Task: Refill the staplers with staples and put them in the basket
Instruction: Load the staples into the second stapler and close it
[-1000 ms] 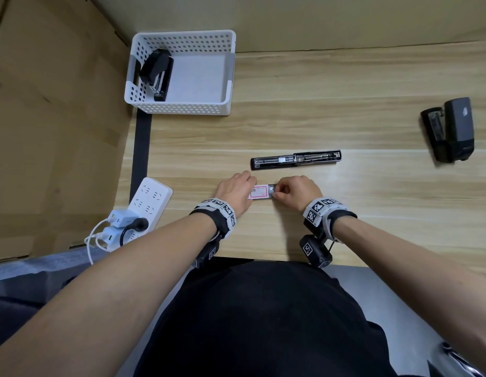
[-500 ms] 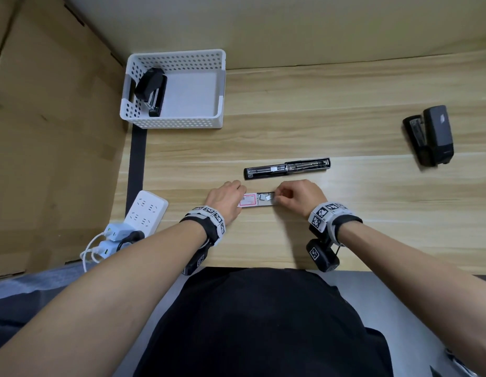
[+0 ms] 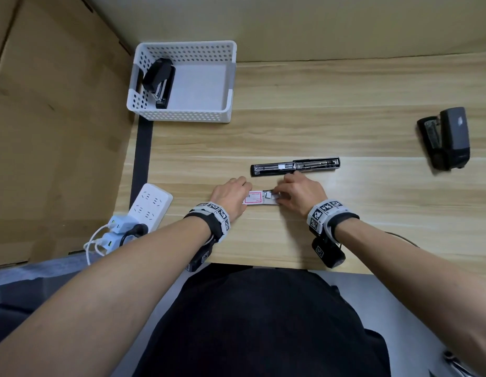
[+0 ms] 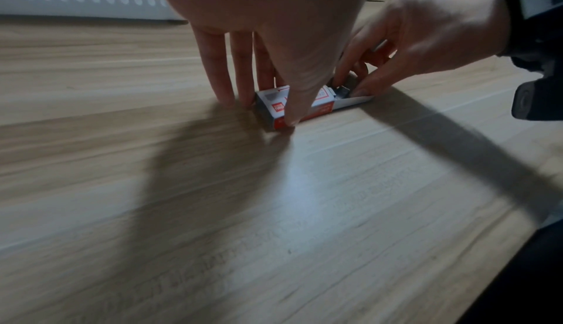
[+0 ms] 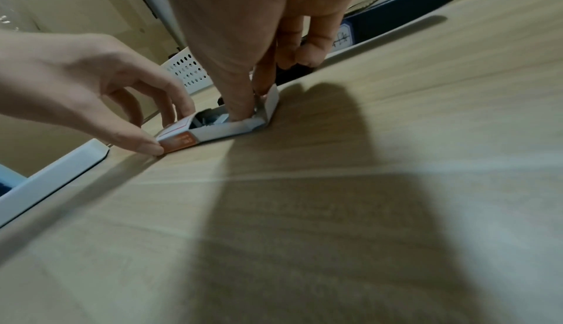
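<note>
- Staples point(image 5: 213, 118) sit in the slid-out tray of a small red-and-white staple box point(image 3: 256, 200) lying on the wooden desk point(image 3: 345, 104) just in front of the person.
- Left hand point(image 3: 231, 195) arches over the box's closed end, thumb on the near side and fingertips point(image 4: 227, 98) planted at the far side, pinning the sleeve between them.
- Right hand point(image 3: 300, 193) reaches into the open tray, thumb and forefinger pinching at the staples, the other fingers curled above the desk.
- One stapler point(image 3: 294, 166) lies flipped fully open just beyond the hands, its metal channel exposed.
- A second black stapler point(image 3: 448, 140) rests well apart at the right.
- A third stapler point(image 3: 158, 80) lies in the left part of the white perforated basket point(image 3: 228, 77) at the desk's far left corner.
- A white power strip point(image 3: 148, 204) with plugged-in chargers sits at the left edge.
</note>
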A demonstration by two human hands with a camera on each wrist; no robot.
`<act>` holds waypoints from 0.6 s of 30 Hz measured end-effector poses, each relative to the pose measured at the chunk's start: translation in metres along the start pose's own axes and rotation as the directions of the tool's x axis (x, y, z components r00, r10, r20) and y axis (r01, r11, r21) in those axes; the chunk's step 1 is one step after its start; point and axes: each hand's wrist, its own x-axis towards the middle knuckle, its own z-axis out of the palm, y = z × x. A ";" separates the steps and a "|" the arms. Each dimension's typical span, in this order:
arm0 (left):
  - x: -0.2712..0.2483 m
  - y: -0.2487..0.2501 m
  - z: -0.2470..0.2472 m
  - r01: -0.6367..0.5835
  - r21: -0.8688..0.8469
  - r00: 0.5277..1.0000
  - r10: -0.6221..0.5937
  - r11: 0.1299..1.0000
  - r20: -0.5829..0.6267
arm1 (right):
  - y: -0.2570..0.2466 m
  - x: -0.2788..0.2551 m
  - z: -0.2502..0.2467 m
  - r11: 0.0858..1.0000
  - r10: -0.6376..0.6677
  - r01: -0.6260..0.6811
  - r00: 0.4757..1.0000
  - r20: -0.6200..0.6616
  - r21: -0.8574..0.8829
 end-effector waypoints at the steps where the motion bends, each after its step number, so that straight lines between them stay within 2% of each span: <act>1: 0.000 0.000 0.000 -0.002 -0.002 1.000 0.002 1.000 -0.001 | 0.000 0.001 -0.001 1.000 -0.001 0.001 1.000 -0.001 0.004; 5: -0.001 0.000 -0.001 0.003 0.005 1.000 -0.003 1.000 -0.004 | -0.006 0.009 -0.002 0.998 -0.063 0.062 0.998 -0.008 -0.028; 10: -0.001 0.000 -0.002 0.006 0.010 1.000 -0.006 1.000 -0.005 | -0.007 0.005 0.006 0.986 -0.159 0.154 0.984 -0.083 -0.067; 14: -0.002 -0.002 0.001 0.007 -0.001 1.000 -0.007 1.000 0.001 | -0.006 0.005 0.015 0.982 -0.173 0.160 0.974 -0.147 -0.097; 18: -0.004 -0.004 0.003 0.013 -0.008 1.000 -0.012 1.000 0.007 | -0.009 0.006 0.017 0.992 -0.126 0.123 0.979 -0.161 -0.031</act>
